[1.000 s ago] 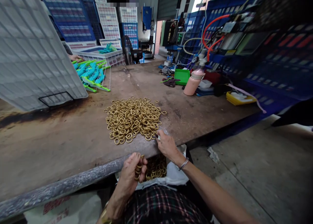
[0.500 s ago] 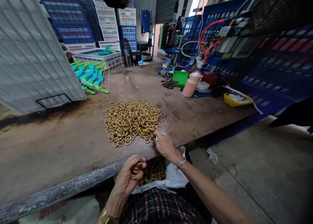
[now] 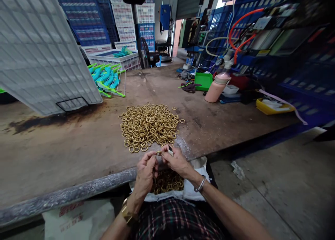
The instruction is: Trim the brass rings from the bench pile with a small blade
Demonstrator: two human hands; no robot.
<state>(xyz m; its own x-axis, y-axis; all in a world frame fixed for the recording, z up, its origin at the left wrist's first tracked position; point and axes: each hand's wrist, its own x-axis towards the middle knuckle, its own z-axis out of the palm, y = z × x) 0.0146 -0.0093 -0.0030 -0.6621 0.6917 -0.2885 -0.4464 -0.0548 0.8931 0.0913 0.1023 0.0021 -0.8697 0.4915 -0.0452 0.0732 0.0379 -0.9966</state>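
Note:
A heap of brass-coloured rings (image 3: 149, 124) lies on the worktable, just beyond my hands. My left hand (image 3: 145, 173) is closed, its thumb and fingers pinching a brass ring (image 3: 158, 153); whether more rings sit in its palm is hidden. Meeting it at that ring, my right hand (image 3: 179, 163) is closed too, with a small black-and-white tool (image 3: 170, 150) held at the fingers. What kind of tool it is does not show. Below both hands, an open white sack (image 3: 195, 191) on my lap contains many more rings (image 3: 167, 186).
On the left a large grey plastic crate (image 3: 52, 55) leans over the worktable (image 3: 65, 156), near turquoise-and-green pieces (image 3: 108, 79). A pink bottle (image 3: 216, 89), a green tray (image 3: 203, 81) and a yellow tray (image 3: 272, 109) stand right. The wrapped table edge (image 3: 78, 191) runs before me.
My right hand has drawn back from the heap's edge to my left hand. The left hand has risen and turned, bringing a ring up to the right fingers. The view has shifted slightly.

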